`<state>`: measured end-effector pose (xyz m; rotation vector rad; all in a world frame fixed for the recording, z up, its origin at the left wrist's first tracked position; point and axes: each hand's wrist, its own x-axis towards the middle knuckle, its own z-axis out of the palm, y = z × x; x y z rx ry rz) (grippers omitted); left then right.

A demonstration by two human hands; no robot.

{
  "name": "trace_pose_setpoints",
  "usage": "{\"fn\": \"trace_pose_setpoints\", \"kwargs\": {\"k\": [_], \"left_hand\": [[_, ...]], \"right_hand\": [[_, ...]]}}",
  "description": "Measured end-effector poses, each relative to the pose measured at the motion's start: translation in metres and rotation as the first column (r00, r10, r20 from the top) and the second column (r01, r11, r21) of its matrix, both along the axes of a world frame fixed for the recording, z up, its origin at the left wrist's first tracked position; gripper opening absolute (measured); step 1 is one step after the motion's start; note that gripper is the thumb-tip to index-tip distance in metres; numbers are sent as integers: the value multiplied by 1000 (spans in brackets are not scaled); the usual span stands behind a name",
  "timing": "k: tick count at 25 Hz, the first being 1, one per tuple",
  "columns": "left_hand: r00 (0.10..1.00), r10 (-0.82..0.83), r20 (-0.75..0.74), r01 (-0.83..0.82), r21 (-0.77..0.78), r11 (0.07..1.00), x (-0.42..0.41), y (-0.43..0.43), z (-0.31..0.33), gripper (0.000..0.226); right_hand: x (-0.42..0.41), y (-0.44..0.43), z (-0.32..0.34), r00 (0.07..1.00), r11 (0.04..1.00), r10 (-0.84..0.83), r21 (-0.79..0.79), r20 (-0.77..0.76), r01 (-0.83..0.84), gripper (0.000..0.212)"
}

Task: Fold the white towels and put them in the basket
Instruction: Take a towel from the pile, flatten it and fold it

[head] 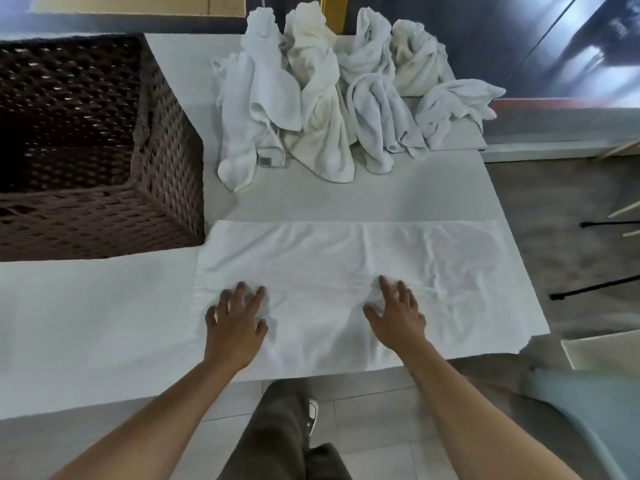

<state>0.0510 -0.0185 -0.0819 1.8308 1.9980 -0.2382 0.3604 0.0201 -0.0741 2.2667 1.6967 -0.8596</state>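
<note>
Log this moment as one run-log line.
spread towel: flat on table | left hand: open, on spread towel | right hand: open, on spread towel | towel pile: crumpled, far side | wicker basket: left, no towels visible inside

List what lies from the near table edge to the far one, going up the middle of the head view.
Flat, spread-out white towel → bare strip of white table → heap of crumpled white towels.
</note>
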Motion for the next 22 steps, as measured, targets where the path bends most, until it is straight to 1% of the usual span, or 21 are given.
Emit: {"fn": "trace_pose_setpoints", "kwargs": {"k": [4, 7, 9, 12, 14, 16, 18, 19, 21, 22], "left_hand": [[1000, -21, -22, 22, 15, 1000, 8, 23, -9, 74], [999, -31, -28, 31, -2, 1000, 17, 45, -8, 72], [1000, 2, -27, -2, -10, 1000, 25, 60, -5, 67], [999, 33, -20, -32, 51, 998, 25, 78, 6, 54], [987, 160, 11, -161, 79, 984, 14, 97, 9, 50], [928, 369, 55, -371, 38, 928, 2, 110, 13, 47], [840, 533, 98, -535, -8, 845, -5, 113, 12, 48], [812, 570, 124, -573, -17, 819, -8, 112, 11, 51], [746, 627, 222, -641, -13, 767, -12, 110, 8, 60], [675, 680, 285, -705, -20, 709, -13, 111, 7, 63]], "right_hand": [[8, 26, -14, 998, 1000, 18, -19, 55, -17, 84], [21, 52, -15, 998, 1000, 29, -9, 59, -28, 85], [30, 65, -15, 997, 998, 52, -22, 52, -50, 85], [35, 66, -15, 997, 999, 53, 4, 51, -53, 86], [28, 61, -15, 991, 992, 74, 91, 115, -84, 84], [9, 49, -12, 976, 955, 151, 231, 156, -185, 82], [-23, 32, -9, 954, 888, 286, 348, 95, -301, 74], [-42, 24, -7, 929, 854, 369, 378, 44, -357, 67], [-78, 6, -6, 844, 777, 535, 415, -37, -474, 58], [-93, -2, -8, 792, 739, 606, 420, -73, -527, 57]]}}
